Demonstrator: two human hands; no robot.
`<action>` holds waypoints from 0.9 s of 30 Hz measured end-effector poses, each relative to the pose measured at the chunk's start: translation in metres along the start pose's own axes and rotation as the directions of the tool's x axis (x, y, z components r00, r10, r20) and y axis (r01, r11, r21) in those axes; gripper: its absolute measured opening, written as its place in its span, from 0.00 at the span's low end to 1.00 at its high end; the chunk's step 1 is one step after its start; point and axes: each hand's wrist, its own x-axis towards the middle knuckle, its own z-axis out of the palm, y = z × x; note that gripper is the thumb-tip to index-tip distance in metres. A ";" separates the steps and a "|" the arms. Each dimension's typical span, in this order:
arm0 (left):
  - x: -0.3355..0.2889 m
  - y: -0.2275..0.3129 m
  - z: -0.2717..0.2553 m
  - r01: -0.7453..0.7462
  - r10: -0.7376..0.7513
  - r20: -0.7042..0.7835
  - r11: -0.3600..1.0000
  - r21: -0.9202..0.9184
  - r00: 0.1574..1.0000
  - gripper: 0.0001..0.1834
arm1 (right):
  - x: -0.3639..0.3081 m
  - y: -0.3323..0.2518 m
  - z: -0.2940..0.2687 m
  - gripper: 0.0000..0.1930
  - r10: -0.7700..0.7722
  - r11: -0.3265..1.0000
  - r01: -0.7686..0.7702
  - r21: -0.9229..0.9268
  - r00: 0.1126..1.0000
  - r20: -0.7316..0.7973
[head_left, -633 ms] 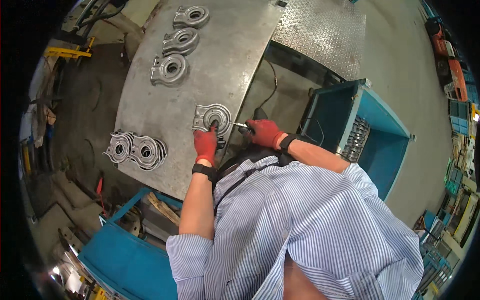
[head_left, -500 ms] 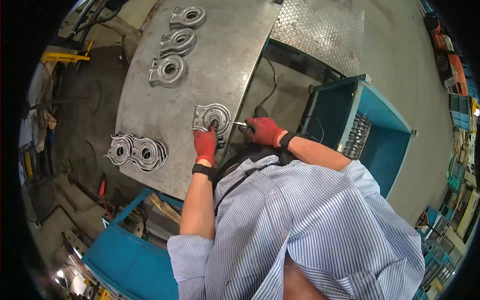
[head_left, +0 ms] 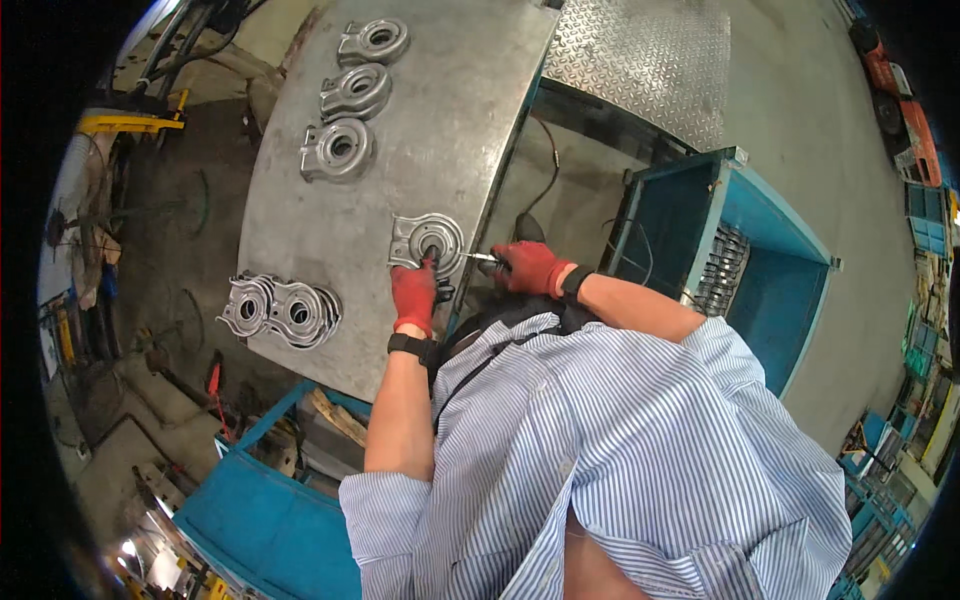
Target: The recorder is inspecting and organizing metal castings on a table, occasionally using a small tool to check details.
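In a red glove with dark fingers, my left hand (head_left: 414, 293) is closed on the near side of a round pressed-metal bracket (head_left: 408, 236). A finger reaches into its centre hole. The bracket lies flat near the right edge of the steel table (head_left: 440, 120), its flat tab pointing left. My right hand (head_left: 532, 267), also red-gloved, is closed around a slim pen-like tool (head_left: 481, 257). The tool's thin tip points left at the bracket's right rim; whether it touches is too small to tell. My right palm and most of the tool's grip are hidden.
Three similar brackets (head_left: 338, 150) stand in a column at the table's far left. Several thinner plates (head_left: 295, 312) lie stacked at the near left. A blue bin (head_left: 730, 190) with metal parts stands right, a blue cart (head_left: 270, 520) at lower left. A hose (head_left: 553, 160) hangs beside the table.
The view has shifted slightly. Both hands keep nearly the same pose at the bracket, and the tool tip stays by its right rim.
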 end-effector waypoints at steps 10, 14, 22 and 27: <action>0.006 -0.031 0.018 0.015 -0.018 -0.059 0.999 -0.046 0.998 0.34 | -0.002 -0.001 -0.003 0.22 -0.081 0.996 0.083 0.019 0.994 -0.069; 0.007 -0.029 0.018 0.180 -0.177 0.041 0.979 -0.097 0.983 0.38 | 0.001 0.003 0.003 0.17 -0.079 0.997 0.079 -0.009 0.990 -0.113; -0.001 -0.015 -0.010 0.286 -0.265 0.124 0.935 -0.208 0.956 0.40 | -0.007 0.017 -0.001 0.22 -0.127 0.988 0.148 0.050 0.949 -0.289; -0.027 -0.042 -0.064 0.106 -0.127 -0.086 0.970 -0.217 0.988 0.37 | -0.029 0.012 -0.017 0.24 -0.026 0.992 0.058 0.109 0.962 -0.271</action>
